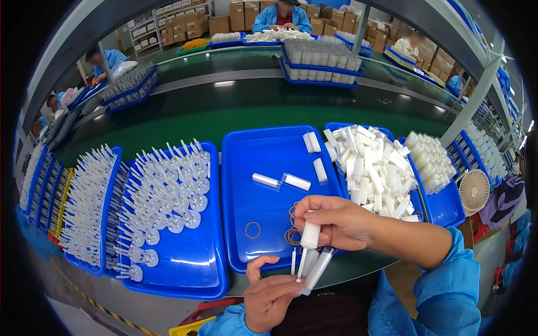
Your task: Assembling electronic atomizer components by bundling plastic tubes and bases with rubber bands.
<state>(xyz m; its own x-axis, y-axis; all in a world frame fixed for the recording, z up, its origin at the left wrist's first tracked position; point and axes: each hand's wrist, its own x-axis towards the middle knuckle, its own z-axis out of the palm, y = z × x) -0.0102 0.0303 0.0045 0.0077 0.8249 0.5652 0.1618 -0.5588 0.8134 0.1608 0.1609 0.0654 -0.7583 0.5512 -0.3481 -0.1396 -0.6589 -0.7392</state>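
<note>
The right hand (336, 224) is closed around a short white plastic cap (310, 235), pinching it end-down over the parts below. The left hand (272, 297) grips a small bundle of white tubes (314, 269), their ends pointing up toward one o'clock to meet the cap. This looks like the fitting step, cap onto tube; how far the cap is already seated is hard to tell, since fingers cover the joint. The next move would call for lining the cap squarely on the tube's axis and pressing straight.

At twelve o'clock of the hands lies the middle blue tray (269, 162), holding a few loose white caps and tan rubber bands (253, 229). At two o'clock a tray is heaped with white caps (370, 168); at nine o'clock, a tray of slender stemmed white pieces (168, 190). Beyond runs a dark green conveyor belt (224, 112), with other workers in blue coats and stacked cardboard boxes (241, 14) behind.
</note>
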